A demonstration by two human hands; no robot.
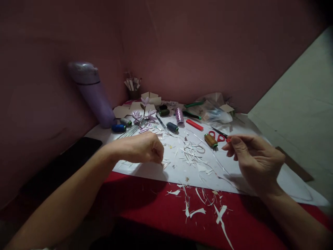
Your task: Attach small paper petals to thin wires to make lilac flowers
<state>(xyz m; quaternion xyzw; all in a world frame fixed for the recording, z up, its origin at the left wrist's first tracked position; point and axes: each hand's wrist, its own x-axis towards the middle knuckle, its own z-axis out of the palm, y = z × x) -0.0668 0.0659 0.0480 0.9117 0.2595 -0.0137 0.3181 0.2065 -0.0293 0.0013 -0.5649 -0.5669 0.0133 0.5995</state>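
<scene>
Nearest the wearer, below and between the hands, white paper scraps lay on a red cloth.

Left hand: low over the white sheet, fingers curled in, opening narrow. A small pale strip lay right at its fingertips; whether it was pinched or only touched could not be told. Handling, judged: very light, thin, probably slick, easily creased. Best taken by one end or edge between thumb and forefinger, with little pressure.

Right hand: raised, thumb and fingertips drawn close together. A bit of red showed at the tips; held, or lying behind, could not be told.

Between the hands, a clear thin strand ran toward the right hand's side. Judged limp, slippery and prone to tangle; an end would be the safer grip. Loose clippings lay beside it, light enough to cling or scatter.

Just beyond the right fingertips: a brown spool and red-handled scissors.

Farther, ahead of the left hand: a spray of lilac flowers, judged delicate, best lifted by its stem.
</scene>
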